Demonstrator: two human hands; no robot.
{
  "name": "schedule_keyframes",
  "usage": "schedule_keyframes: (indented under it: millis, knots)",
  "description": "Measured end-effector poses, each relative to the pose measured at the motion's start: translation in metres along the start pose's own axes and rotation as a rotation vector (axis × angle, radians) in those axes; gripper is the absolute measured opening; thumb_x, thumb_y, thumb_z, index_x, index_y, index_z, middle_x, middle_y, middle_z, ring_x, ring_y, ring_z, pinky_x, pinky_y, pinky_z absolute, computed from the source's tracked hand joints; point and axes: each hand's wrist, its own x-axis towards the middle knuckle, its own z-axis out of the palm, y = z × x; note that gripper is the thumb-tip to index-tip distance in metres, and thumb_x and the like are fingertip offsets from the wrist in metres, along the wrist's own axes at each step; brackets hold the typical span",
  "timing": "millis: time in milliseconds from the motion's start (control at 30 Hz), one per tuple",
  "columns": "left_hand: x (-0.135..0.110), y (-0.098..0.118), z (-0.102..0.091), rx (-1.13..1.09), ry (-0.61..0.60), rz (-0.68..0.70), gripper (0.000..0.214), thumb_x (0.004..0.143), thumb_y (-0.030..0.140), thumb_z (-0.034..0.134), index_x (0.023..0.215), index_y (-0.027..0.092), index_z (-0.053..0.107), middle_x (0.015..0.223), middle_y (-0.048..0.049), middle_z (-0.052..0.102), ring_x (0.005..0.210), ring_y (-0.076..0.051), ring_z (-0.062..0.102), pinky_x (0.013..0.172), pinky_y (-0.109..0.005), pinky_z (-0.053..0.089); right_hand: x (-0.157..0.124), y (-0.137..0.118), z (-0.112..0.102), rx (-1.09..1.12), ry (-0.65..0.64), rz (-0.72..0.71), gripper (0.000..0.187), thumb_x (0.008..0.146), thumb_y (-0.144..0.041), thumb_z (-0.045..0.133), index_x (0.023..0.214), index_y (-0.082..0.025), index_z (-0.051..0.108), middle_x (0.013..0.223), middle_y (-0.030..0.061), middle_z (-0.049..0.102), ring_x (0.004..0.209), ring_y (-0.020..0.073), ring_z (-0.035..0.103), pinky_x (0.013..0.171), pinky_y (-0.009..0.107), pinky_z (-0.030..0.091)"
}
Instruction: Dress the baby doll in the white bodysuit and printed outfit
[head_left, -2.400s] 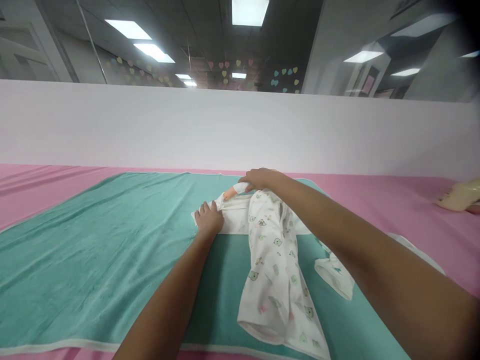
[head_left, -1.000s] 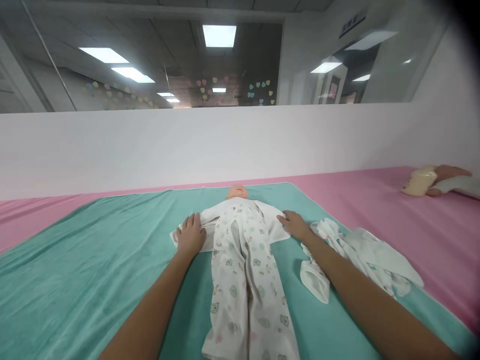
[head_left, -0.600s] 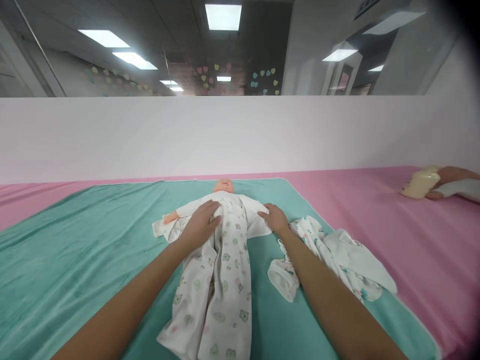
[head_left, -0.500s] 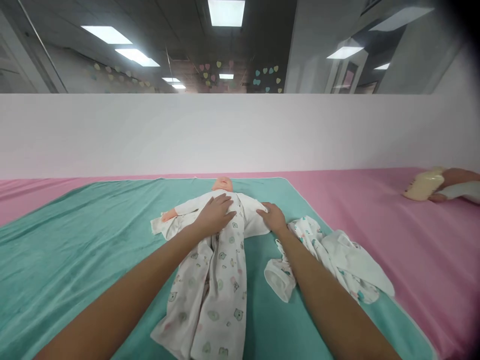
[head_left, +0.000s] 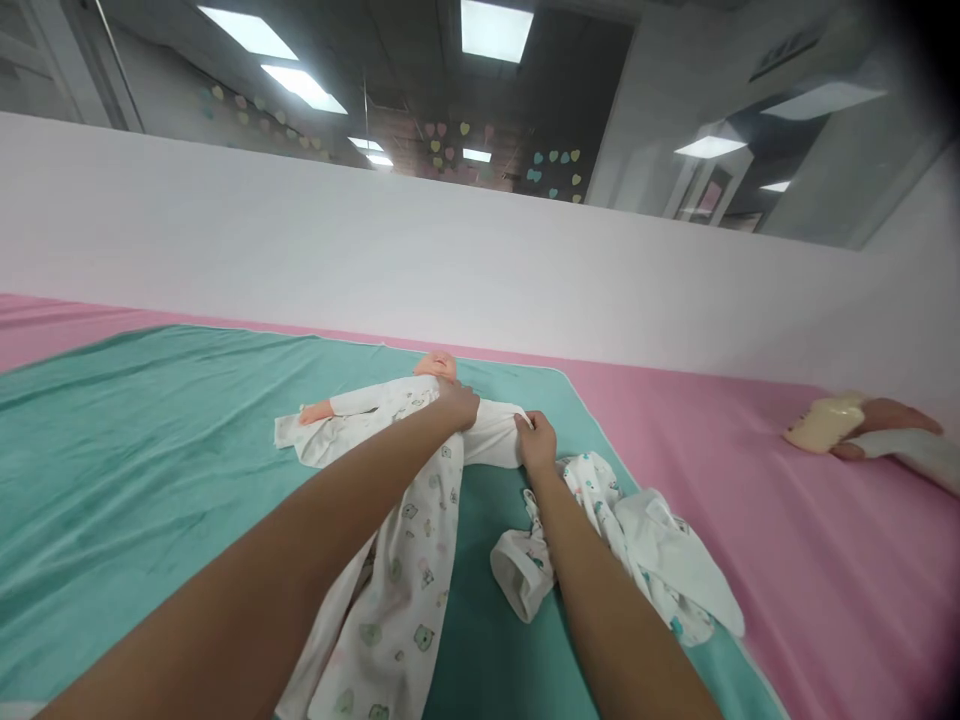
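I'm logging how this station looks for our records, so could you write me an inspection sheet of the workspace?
Surface: teal blanket, wrinkled at left, with a pink sheet showing beyond its edges.
Things in hand: baby doll lying face up, bear-print garment spread over it; white sleeve extended to the right.
Clutter: crumpled white clothing at right; cream-coloured object farther right, kind unclear.
Left hand: over the doll's upper body; grip unclear.
Right hand: fingers pinching the sleeve's outer end.
Cables: nothing seen.
Surroundings: white wall; above it, glass showing ceiling lights and heart shapes.
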Motion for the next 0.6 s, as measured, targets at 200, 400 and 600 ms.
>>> schedule_keyframes:
  millis: [200, 400, 600]
  knots:
    - [-0.010, -0.041, -0.013, 0.000, -0.013, -0.017, 0.068, 0.058, 0.018, 0.071, 0.123, 0.024, 0.053, 0.132, -0.0151, 0.048, 0.119, -0.038, 0.044, 0.094, -0.057, 0.035, 0.001, 0.003, -0.001, -0.039, 0.117, 0.096, 0.027, 0.077, -0.044, 0.044, 0.075, -0.019, 0.053, 0.073, 0.0057, 0.059, 0.072, 0.0214, 0.050, 0.068, 0.031, 0.035]
    - [-0.014, -0.035, 0.007, 0.039, 0.105, 0.058, 0.045, 0.069, 0.016, 0.063, 0.114, 0.016, 0.059, 0.118, -0.0200, 0.057, 0.109, -0.036, 0.052, 0.089, -0.053, 0.038, 0.002, 0.011, 0.005, 0.003, 0.137, 0.130, 0.026, 0.079, -0.043, 0.042, 0.079, -0.019, 0.052, 0.078, 0.0061, 0.058, 0.073, 0.0208, 0.050, 0.068, 0.031, 0.038]
    - [-0.015, -0.006, 0.022, 0.026, 0.235, 0.212, 0.032, 0.082, 0.013, 0.047, 0.110, 0.017, 0.061, 0.110, -0.0164, 0.062, 0.105, -0.030, 0.055, 0.086, -0.045, 0.039, 0.003, 0.014, 0.006, 0.012, 0.109, 0.117, 0.026, 0.079, -0.044, 0.042, 0.079, -0.019, 0.051, 0.080, 0.0065, 0.059, 0.075, 0.0213, 0.052, 0.070, 0.031, 0.040]
